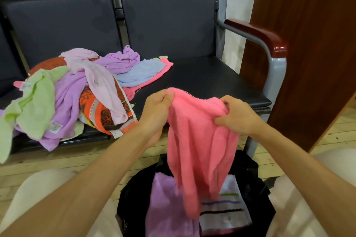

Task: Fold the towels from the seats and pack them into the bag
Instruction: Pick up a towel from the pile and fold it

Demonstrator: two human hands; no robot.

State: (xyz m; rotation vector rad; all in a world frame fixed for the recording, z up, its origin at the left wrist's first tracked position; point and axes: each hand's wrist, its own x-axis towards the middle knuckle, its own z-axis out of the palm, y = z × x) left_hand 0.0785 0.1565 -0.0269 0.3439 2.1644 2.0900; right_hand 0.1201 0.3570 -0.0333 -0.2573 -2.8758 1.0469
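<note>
Green towel tag [54, 127]: print too small to read.
Orange towel tag [117, 133]: blurred, unreadable.

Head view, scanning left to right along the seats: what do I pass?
Green towel → orange patterned towel → left hand → pink towel held over the bag → right hand → armrest → wooden panel.

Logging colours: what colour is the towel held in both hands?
Pink towel, plain, seen in the head view.

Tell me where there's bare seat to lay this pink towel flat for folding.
The right seat is bare between the towel pile and the armrest. The left seat is crowded, towels spilling over its front edge.
</note>
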